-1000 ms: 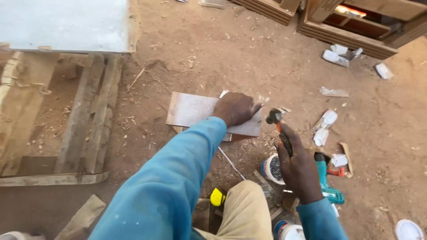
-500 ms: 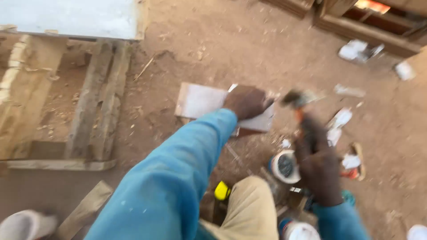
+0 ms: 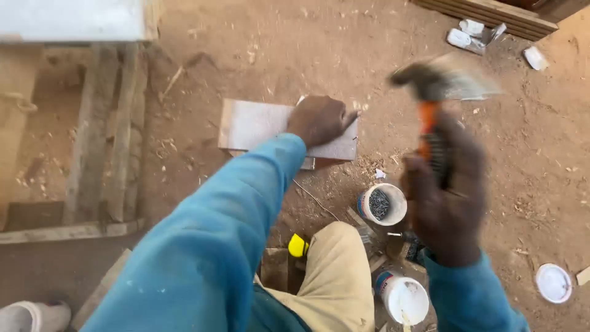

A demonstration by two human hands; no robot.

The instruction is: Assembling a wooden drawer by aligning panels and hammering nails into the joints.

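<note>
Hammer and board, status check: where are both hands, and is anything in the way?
Left hand flat on the pale board, pinning it to the dirt. Right hand grips the hammer, raised, blurred. Tub of nails beside the knee, off the board.

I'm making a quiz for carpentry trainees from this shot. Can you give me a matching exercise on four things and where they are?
Things:
1. hammer
2. wooden board
3. tub of nails
4. white lid

Places:
A. on the dirt at far right
B. under the left hand
C. raised in the right hand
D. on the ground between the two hands

Pairs: 1-C, 2-B, 3-D, 4-A
</note>
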